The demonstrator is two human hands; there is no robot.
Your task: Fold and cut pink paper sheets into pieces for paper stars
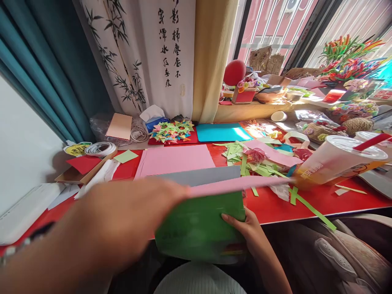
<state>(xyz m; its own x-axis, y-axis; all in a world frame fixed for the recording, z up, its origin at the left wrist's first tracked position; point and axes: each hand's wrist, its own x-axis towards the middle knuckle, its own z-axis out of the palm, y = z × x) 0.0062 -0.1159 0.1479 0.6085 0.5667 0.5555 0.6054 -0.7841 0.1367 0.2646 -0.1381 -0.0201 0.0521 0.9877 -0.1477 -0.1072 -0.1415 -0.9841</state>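
Note:
In the head view my left hand (122,216) is closed, blurred by motion, and pinches the end of a long pink paper strip (232,184). The strip stretches rightward across the table's front. Below it a green packet (196,228) with a glossy surface is tilted over my lap. My right hand (249,228) grips the packet's right edge, thumb on the near face and the other fingers hidden behind. A grey sheet or flap (202,174) shows above the strip, partly covered by it. Behind lie pink paper sheets (180,157) on the red table.
Green paper strips (237,155) lie heaped right of the pink sheets. A lidded drink cup (333,159) with a red straw stands near the right edge. At the back are a folded-paper pile (171,131) and a blue sheet (222,132). A cardboard tray (73,175) sits left.

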